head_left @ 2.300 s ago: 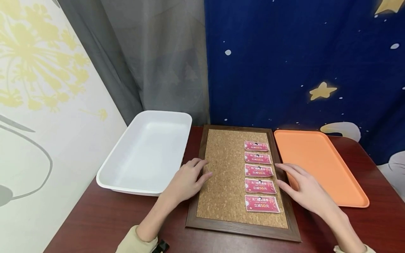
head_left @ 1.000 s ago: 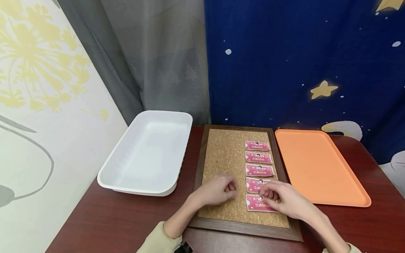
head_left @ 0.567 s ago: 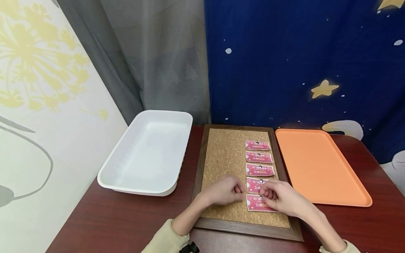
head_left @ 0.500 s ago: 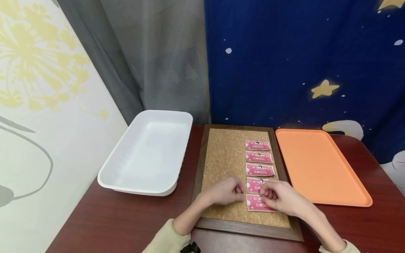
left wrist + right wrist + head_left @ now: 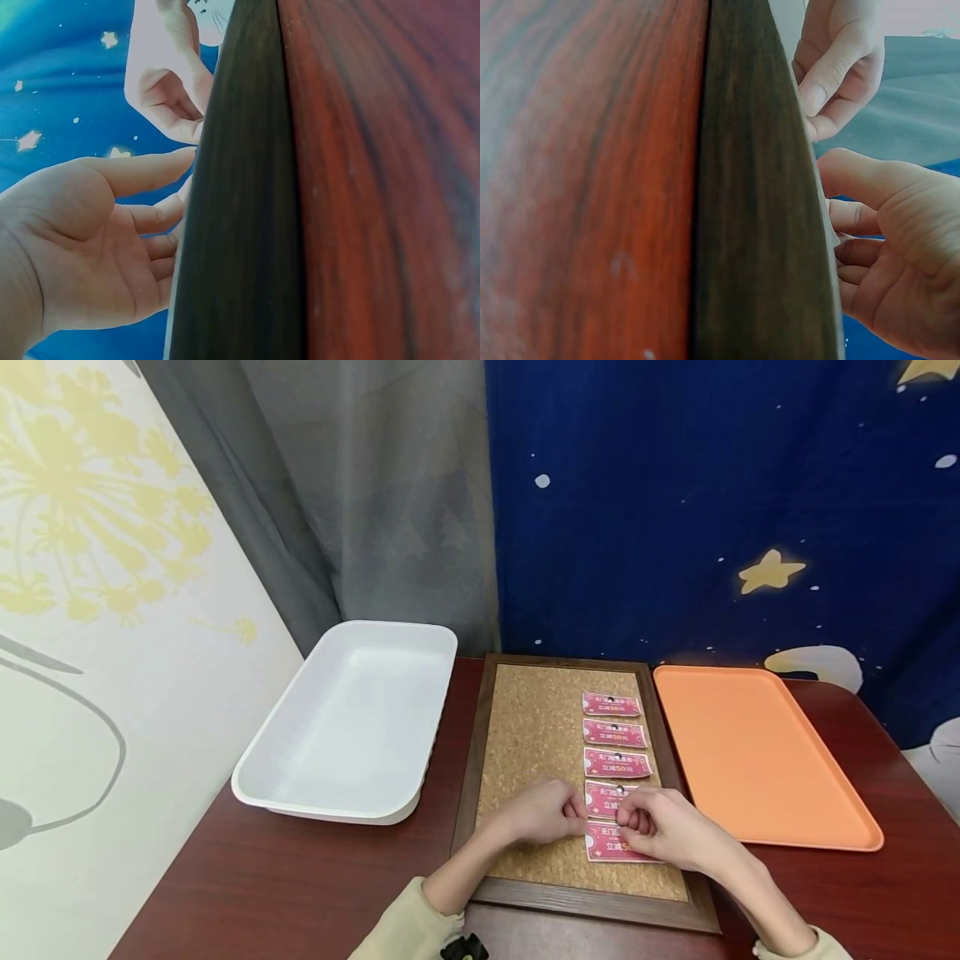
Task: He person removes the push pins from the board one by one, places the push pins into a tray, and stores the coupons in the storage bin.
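Note:
Several pink coupons run in a column down the right side of a framed cork board [image 5: 525, 735], with dark push pins on them. At the lowest coupon [image 5: 602, 842], my right hand [image 5: 670, 827] brings thumb and forefinger together at its top, pinching the pin, which the fingers hide. My left hand [image 5: 542, 812] has its thumb and forefinger tips right at that coupon's left edge. The left wrist view shows this left hand [image 5: 97, 240] with a relaxed palm and a gap between thumb and forefinger. The coupon [image 5: 603, 797] just above is partly covered by the right fingers.
A deep white tub [image 5: 345, 727] stands left of the board, and a shallow orange tray [image 5: 757, 752] lies to its right. All rest on a dark red wooden table [image 5: 285, 877]. Behind hang a grey curtain [image 5: 412, 510] and a blue starry curtain [image 5: 675, 527].
Both hands have come in from the board's sides to the lowest coupon. The left hand has slid right to its edge; the right hand has stayed at the pin since about a second ago.

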A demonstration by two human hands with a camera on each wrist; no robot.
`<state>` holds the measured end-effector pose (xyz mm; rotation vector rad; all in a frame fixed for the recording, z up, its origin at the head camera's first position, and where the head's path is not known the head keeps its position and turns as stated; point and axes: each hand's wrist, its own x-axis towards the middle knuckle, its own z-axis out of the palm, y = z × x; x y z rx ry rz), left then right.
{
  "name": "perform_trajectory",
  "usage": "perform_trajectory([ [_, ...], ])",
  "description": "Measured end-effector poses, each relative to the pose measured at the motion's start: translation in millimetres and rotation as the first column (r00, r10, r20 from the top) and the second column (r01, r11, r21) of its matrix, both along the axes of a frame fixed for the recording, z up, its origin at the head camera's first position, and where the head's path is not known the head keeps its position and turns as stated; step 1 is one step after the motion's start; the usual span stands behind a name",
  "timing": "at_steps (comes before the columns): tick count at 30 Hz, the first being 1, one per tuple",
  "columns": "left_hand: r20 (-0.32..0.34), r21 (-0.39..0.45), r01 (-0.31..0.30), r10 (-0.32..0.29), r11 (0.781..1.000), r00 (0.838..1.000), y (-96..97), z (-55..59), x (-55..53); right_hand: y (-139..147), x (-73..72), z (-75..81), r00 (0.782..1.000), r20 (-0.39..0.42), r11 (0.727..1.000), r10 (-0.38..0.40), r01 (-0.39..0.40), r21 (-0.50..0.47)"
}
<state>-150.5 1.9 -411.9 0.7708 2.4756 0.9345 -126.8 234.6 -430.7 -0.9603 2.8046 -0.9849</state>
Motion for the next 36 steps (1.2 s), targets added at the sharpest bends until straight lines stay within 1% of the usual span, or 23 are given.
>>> perform_trajectory([
  [3, 0.02, 0.005, -0.024, 0.023, 1.0, 1.0, 1.5, 0.1, 0.4, -0.5, -0.2, -0.7, 1.0, -0.001, 1.0, -0.003, 0.003, 0.001],
  [7, 0.023, 0.009, -0.039, 0.039, 0.999, 0.999, 2.8, -0.8, 0.4, -1.3, 0.1, -1.8, 1.0, -0.005, 1.0, -0.011, 0.011, 0.001],
  [11, 0.029, 0.015, -0.046, 0.046, 0.999, 0.999, 3.2, -2.1, 0.5, -2.2, 1.0, -2.1, 1.0, -0.008, 1.0, -0.017, 0.017, 0.0],
  [18, 0.046, 0.038, -0.04, 0.038, 0.998, 0.998, 4.6, -4.5, 0.0, -2.6, 1.6, -2.0, 1.0, -0.011, 1.0, -0.02, 0.02, 0.002],
  [26, 0.003, -0.008, -0.043, 0.043, 0.999, 0.999, 6.3, -5.5, 2.0, -1.6, 1.3, -4.0, 1.0, -0.028, 1.0, -0.012, 0.012, -0.014],
  [36, 0.03, -0.009, -0.064, 0.065, 0.998, 0.997, 7.7, -5.0, 3.2, -1.6, 2.0, -2.9, 1.0, -0.022, 1.0, -0.019, 0.019, -0.018],
])
